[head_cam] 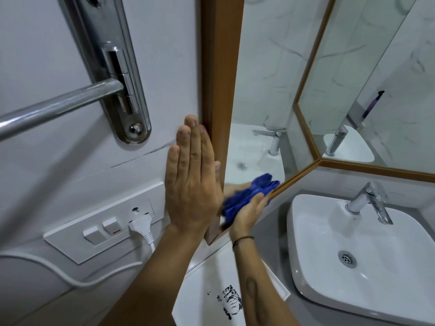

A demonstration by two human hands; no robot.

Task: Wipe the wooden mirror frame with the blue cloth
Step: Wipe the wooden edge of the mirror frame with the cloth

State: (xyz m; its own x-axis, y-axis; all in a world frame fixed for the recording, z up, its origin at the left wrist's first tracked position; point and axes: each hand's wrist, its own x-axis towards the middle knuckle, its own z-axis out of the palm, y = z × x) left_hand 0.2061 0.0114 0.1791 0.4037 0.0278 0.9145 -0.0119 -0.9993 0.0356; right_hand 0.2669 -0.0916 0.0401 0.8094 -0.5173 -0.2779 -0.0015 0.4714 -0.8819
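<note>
The wooden mirror frame (220, 67) runs down the middle, its outer side facing me, with a bottom rail (296, 174) slanting to the right. My left hand (193, 184) lies flat with fingers together against the frame's outer side and the wall, holding nothing. Lower down, my right hand (248, 214) grips the bunched blue cloth (244, 196) and presses it on the bottom rail near the lower left corner. The cloth is mirrored in the glass.
A chrome towel bar and its bracket (117, 74) stick out of the wall at upper left. A white switch plate with a plug (141, 223) sits left of my wrist. The white basin (367, 260) and tap (369, 201) are at right. A white tray (211, 295) lies below.
</note>
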